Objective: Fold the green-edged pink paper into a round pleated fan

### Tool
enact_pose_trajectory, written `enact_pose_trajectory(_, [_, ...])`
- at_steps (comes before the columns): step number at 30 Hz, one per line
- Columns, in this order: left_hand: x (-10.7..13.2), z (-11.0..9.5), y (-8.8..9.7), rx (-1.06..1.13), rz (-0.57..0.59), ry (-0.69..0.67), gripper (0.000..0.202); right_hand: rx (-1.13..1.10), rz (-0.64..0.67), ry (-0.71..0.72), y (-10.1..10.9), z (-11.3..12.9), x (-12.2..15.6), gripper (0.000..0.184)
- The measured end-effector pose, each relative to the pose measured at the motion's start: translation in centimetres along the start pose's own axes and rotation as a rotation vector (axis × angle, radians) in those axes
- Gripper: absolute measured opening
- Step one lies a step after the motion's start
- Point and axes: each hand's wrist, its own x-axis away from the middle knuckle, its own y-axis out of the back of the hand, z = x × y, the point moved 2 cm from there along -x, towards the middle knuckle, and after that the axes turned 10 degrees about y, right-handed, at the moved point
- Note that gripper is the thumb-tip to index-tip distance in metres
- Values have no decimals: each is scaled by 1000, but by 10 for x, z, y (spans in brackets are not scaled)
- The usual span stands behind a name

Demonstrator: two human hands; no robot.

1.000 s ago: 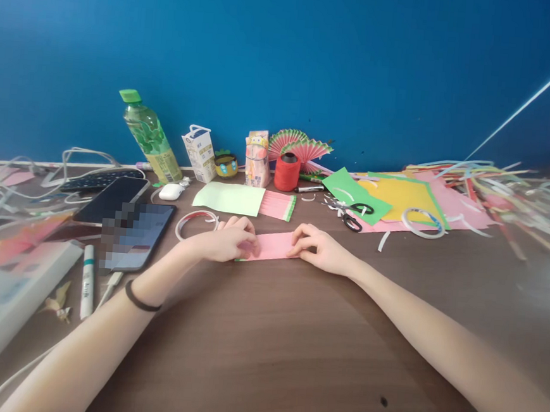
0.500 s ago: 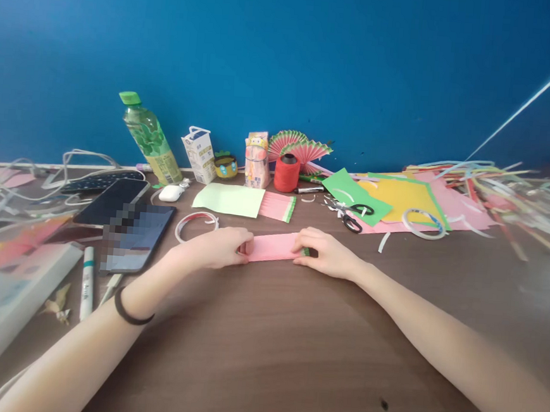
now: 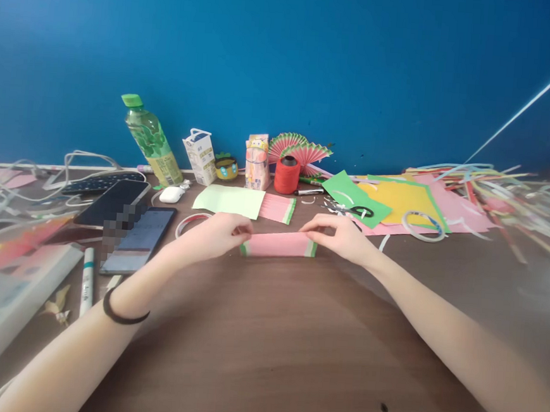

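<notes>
A folded pink paper strip point(image 3: 278, 244) with green and white ends stands lifted on its long edge in the middle of the brown table point(image 3: 265, 332). My left hand point(image 3: 216, 232) pinches its upper left corner. My right hand point(image 3: 339, 233) pinches its upper right corner. Both hands have their fingers closed on the paper. A black band circles my left wrist.
Behind the strip lie a pale green sheet point(image 3: 230, 200), a pink pleated piece point(image 3: 277, 207), a red thread spool point(image 3: 287, 174), scissors point(image 3: 355, 211) and tape rings point(image 3: 419, 224). Phones point(image 3: 139, 238), a marker point(image 3: 87, 280) and cables sit left. Coloured paper scraps point(image 3: 495, 191) pile at right.
The pink strip lay flat under my pressing fingers; now both hands have raised it by its top corners so its face stands toward me. The hands moved slightly apart.
</notes>
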Motion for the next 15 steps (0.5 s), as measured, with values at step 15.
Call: enact_pose_trajectory(15, [-10,5,-17,-120,12,3,18,215,226,45,-15,-15,1,14])
